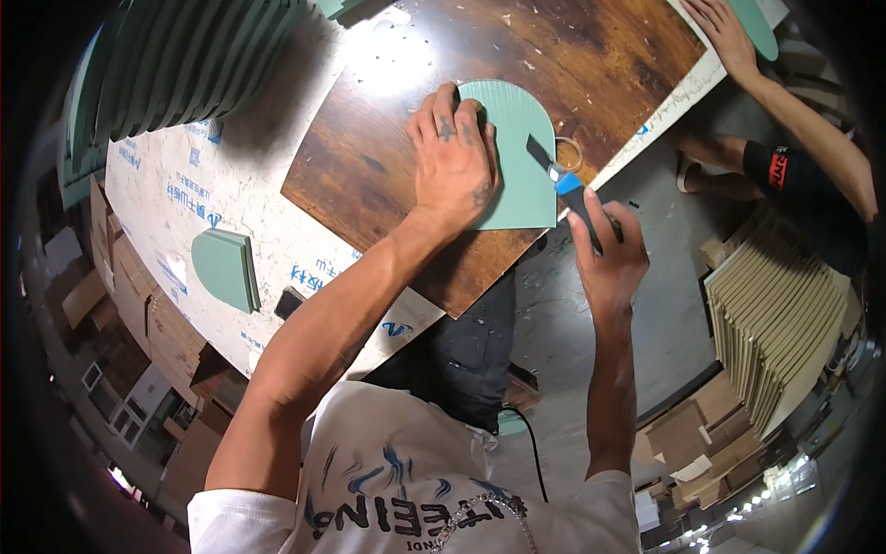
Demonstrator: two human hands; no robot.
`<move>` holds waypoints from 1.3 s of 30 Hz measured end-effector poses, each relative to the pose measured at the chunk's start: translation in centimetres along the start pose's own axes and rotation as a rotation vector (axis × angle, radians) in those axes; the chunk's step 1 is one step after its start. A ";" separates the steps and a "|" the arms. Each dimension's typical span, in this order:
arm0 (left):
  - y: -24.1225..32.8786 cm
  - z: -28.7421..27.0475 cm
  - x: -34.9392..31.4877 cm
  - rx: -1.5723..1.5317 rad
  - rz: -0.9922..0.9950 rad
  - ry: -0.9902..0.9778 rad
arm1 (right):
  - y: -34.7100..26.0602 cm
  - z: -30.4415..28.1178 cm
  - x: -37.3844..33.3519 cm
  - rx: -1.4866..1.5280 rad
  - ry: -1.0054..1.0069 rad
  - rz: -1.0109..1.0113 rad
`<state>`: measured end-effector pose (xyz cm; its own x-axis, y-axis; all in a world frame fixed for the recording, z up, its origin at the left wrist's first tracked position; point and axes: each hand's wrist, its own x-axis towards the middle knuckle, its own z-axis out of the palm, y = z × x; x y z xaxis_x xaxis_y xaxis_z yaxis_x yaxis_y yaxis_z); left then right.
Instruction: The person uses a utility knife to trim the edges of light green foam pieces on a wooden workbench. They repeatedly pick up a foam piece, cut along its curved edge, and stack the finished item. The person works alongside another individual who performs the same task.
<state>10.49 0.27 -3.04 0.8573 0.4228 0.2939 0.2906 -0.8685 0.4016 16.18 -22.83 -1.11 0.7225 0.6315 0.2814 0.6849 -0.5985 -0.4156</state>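
Observation:
A pale green arched panel (519, 189) with fine ribbing lies on a dark wooden board (351, 175), its straight edge toward me. My left hand (452, 157) is spread over the panel's left side and presses it down. In my right hand (611, 247) is a utility knife (570, 189) with a black and blue handle. Its dark blade points up and left over the panel's right part; whether it touches the surface I cannot tell. Beside the panel's right edge a roll of tape (568, 153) lies on the board.
Large green ribbed pieces (185, 74) stand stacked at the upper left. Several small green arched pieces (223, 270) and a phone (290, 302) lie on the white printed sheet (166, 198). Another person's hand (724, 42) rests at the upper right. Stacked panels (775, 314) stand on the floor.

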 end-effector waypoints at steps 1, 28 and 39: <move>-0.1 0.1 -0.1 -0.007 -0.004 0.007 | 0.1 0.5 1.1 0.025 0.011 0.001; 1.0 0.5 -0.5 0.006 -0.216 -0.053 | -3.4 -2.0 -2.0 -0.045 0.049 0.169; 1.4 0.5 -0.3 -0.016 -0.212 -0.068 | -2.5 -2.3 -1.3 -0.076 0.063 0.136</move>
<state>10.82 -1.21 -3.03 0.8044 0.5768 0.1424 0.4612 -0.7573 0.4623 13.69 -23.26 1.54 0.8118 0.5116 0.2816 0.5840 -0.7131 -0.3880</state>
